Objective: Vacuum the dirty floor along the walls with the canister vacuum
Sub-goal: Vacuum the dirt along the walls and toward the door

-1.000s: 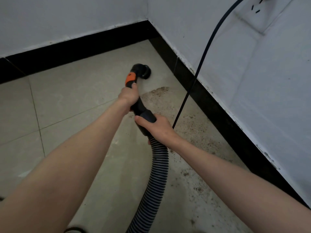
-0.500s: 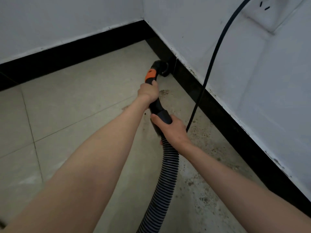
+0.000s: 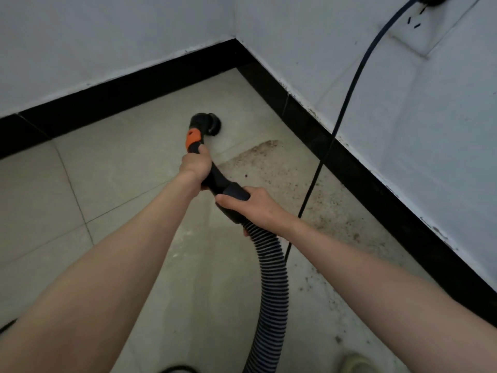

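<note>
The left hand [image 3: 195,165] grips the black vacuum wand [image 3: 215,176] just below its orange collar [image 3: 193,137], fingers curled round the far side of the tube and the thumb lying along the top toward the collar. The right hand [image 3: 254,207] holds the wider black cuff [image 3: 232,196] where the wand meets the ribbed hose [image 3: 271,281]; its thumb runs along the left side of the cuff and its fingers wrap underneath, mostly hidden, with one fingertip showing below the first ribs. The two hands sit close together on the tube without touching. Beyond the left hand the wand bends down into a round black nozzle [image 3: 208,125] that stands on the pale tiled floor [image 3: 115,168], near the corner but apart from both black skirting boards [image 3: 129,87]. To the right of the nozzle and wand a patch of brown dirt [image 3: 271,162] spreads along the right-hand skirting and trails back as scattered specks toward the lower edge. The hose curves down from the right hand and leaves the view at the bottom. A black power cord [image 3: 347,103] hangs from the wall socket [image 3: 419,25] at the top right, crossing the white wall [image 3: 430,130] and the skirting, and passes behind the right forearm.
</note>
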Demonstrator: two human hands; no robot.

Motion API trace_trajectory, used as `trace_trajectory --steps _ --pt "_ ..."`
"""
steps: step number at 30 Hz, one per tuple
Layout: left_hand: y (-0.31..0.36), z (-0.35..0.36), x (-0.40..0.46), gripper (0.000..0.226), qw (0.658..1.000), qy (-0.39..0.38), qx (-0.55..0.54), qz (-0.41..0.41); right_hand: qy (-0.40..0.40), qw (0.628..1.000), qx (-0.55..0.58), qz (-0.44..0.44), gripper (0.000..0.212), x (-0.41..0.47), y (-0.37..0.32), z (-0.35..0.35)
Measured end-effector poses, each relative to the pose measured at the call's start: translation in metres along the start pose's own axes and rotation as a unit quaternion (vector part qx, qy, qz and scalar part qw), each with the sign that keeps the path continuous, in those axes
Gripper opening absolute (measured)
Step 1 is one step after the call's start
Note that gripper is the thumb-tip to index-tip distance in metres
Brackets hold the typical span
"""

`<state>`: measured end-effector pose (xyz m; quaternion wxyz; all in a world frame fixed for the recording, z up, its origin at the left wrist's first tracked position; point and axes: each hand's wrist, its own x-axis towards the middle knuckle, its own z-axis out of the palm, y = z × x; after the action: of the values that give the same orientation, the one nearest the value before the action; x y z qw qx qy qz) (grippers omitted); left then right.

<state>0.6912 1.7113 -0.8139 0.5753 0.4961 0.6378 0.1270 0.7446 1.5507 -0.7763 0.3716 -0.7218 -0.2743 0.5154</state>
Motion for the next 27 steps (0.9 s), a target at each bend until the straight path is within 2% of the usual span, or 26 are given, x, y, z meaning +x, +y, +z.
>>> trace_trajectory --steps 6,13,20,27 --pt "-0.038 -0.074 -0.019 0.055 0.994 0.054 -0.073 -0.053 -0.071 0.996 -0.042 0.021 0.043 -0.023 -0.022 0.049" --pt "-0.063 -0.107 -0.060 0.059 0.995 0.042 -0.019 -0.089 -0.085 0.994 -0.028 0.059 0.040 -0.068 -0.024 0.085" --pt "-0.045 -0.084 -0.096 0.058 0.996 -0.008 0.006 -0.091 -0.047 0.997 0.009 0.064 0.040 -0.097 -0.015 0.067" --pt "-0.039 -0.042 -0.125 0.056 0.994 -0.001 0.022 -0.104 -0.043 0.995 0.040 0.082 0.045 -0.120 0.006 0.031"
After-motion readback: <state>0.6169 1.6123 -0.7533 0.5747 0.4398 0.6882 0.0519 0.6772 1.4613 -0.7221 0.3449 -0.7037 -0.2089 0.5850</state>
